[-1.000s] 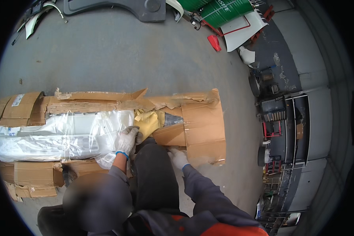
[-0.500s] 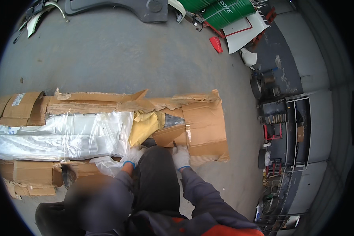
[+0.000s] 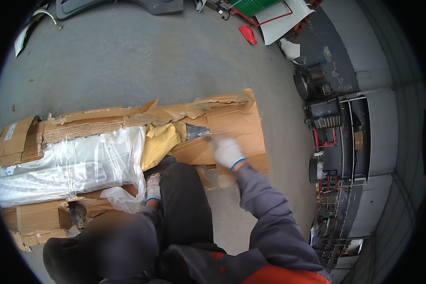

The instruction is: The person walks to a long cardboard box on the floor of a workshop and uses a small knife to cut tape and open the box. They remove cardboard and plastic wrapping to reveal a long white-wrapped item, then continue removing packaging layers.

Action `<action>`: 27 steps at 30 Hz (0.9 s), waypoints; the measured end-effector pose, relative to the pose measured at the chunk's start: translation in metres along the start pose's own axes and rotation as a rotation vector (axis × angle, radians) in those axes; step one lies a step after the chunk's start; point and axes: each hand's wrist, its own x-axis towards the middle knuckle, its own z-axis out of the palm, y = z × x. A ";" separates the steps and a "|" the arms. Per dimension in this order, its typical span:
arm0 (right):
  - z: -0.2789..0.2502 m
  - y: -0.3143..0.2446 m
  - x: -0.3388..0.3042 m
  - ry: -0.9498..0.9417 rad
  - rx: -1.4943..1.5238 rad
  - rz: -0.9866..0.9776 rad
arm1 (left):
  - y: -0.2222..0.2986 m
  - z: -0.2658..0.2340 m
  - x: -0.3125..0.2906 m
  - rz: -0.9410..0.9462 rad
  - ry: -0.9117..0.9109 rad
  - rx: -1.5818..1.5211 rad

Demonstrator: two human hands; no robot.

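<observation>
My right hand [image 3: 227, 153], in a white knit glove with a blue cuff, is over the right part of a torn cardboard carton [image 3: 241, 128], smeared by motion. Its fingers look closed; a small dark tip shows at them, too blurred to name. My left hand [image 3: 153, 186], gloved too, is low between my knee and the clear plastic wrap [image 3: 128, 196]; its fingertips are partly hidden. Inside the opened carton lies a long pale part [image 3: 90, 158] in clear plastic. Crumpled yellow-brown paper [image 3: 162, 144] fills the gap beside it, next to dark grey wrapping [image 3: 196, 131].
My bent knee [image 3: 184, 194] presses close to the carton's near side. Beyond it on the grey floor [image 3: 142, 66] are a dark panel [image 3: 156, 5], a red piece [image 3: 247, 35], a white panel [image 3: 281, 23] and a green drum [image 3: 255, 5]. Metal racks [image 3: 359, 137] line the right wall.
My right hand has lifted from the carton's near edge and moved up and right over the cardboard. My left hand has drawn slightly back towards me. The whole view has shifted.
</observation>
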 end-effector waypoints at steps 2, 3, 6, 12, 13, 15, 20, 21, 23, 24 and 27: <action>0.045 -0.014 -0.006 -0.310 -0.100 -0.027 | -0.004 -0.009 0.002 -0.015 -0.014 -0.023; 0.055 -0.011 -0.006 -0.319 -0.171 -0.021 | -0.004 -0.013 0.003 -0.020 -0.015 -0.035; 0.084 0.005 -0.008 -0.325 -0.377 -0.030 | 0.000 -0.017 0.002 -0.009 -0.042 -0.068; 0.019 -0.014 -0.005 -0.371 -0.533 -0.195 | -0.005 -0.031 0.009 -0.050 -0.061 -0.107; 0.010 -0.003 -0.016 -0.394 -0.512 -0.205 | -0.003 -0.029 0.006 -0.045 -0.070 -0.113; 0.003 0.022 -0.033 -0.314 -0.585 -0.178 | 0.001 -0.027 0.007 -0.040 -0.092 -0.119; 0.002 0.059 -0.043 -0.164 -0.577 -0.249 | -0.003 -0.033 0.008 -0.064 -0.112 -0.140; 0.005 0.069 -0.038 -0.146 -0.571 -0.231 | -0.002 -0.036 0.008 -0.073 -0.116 -0.151; -0.005 0.135 -0.042 -0.013 -0.595 0.005 | 0.004 -0.040 0.008 -0.095 -0.114 -0.235; -0.026 0.160 -0.047 0.022 -0.555 0.244 | 0.005 -0.047 0.009 -0.110 -0.103 -0.294; -0.067 0.234 -0.070 0.009 -0.494 0.332 | 0.012 -0.049 0.010 -0.124 0.074 -0.495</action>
